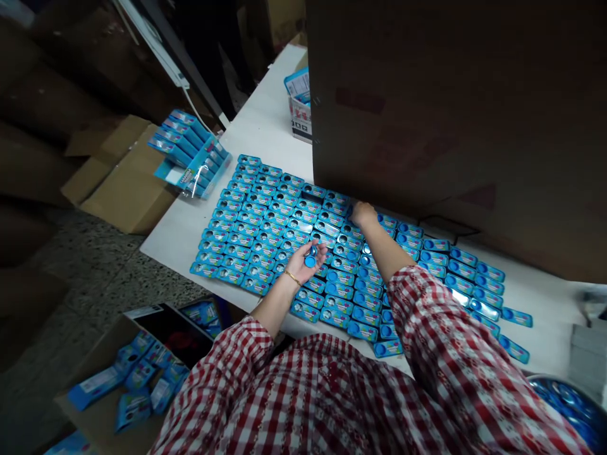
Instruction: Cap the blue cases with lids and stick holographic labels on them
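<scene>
Rows of flat blue packs (263, 218) with rounded corners cover the white table (171, 234); many show a dark or silvery round spot at one end, and those toward the right show a blue round piece there. Palm up above the middle rows, my left hand (306, 262) is cupped around a few small blue round pieces (310, 260). My right hand (364, 215) reaches to the back rows near the large cardboard box, fingers pointing down and pressed together at a pack. What its fingertips hold, if anything, is hidden.
A large cardboard box (450, 126) rises behind the rows. At the table's left edge stands a display box (194, 164) of blue packs. An open carton (95, 404) of blue packs sits below left. A bowl (569, 404) of shiny blue pieces is at lower right.
</scene>
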The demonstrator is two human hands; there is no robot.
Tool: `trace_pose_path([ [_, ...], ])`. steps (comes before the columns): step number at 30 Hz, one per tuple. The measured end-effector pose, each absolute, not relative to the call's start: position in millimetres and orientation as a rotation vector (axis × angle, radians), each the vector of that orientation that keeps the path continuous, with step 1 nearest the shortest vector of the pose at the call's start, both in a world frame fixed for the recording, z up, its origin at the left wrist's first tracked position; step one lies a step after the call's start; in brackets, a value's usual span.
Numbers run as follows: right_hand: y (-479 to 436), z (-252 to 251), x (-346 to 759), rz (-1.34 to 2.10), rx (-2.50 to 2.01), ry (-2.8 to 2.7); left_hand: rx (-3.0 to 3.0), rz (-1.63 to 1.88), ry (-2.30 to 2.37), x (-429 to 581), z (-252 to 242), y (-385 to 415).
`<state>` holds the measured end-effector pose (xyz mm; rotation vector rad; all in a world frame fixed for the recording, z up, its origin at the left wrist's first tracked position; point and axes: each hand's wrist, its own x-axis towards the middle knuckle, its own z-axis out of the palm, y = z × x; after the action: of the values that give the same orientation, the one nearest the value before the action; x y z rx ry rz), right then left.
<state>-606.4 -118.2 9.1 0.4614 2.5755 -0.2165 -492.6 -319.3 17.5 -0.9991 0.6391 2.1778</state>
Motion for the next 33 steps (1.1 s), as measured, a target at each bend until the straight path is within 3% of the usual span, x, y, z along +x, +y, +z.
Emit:
trace_pose_path([
  [8,-122.9,13.4,-595.6,-0.193,0.461,2.674,-1.047,2.251,0.583,-498.5,20.8,-320.8],
  [11,-140.2,19.9,-548.8,-0.536,0.212,2.892,-1.082,2.272,0.575,-499.3,14.9,-317.1],
  [15,-180.8,23.4,-486.6,-0.991,-0.408,2.719,-1.128,2.252,0.600,-498.7,10.3,-309.4],
  [22,-188.2,16.5,-468.9,-1.236,-0.036,2.609,-1.120,2.291,0.583,-494.4,15.5,-298.2],
  [26,-154.8,13.0,-495.4,-1.127,0.178,2.727,-1.181,2.328,0.559,-496.8,15.3,-300.2],
  [33,-134.1,8.1,-571.4,-0.339,0.477,2.591,-1.190,2.309,0.679,-494.5,14.7,-310.7],
])
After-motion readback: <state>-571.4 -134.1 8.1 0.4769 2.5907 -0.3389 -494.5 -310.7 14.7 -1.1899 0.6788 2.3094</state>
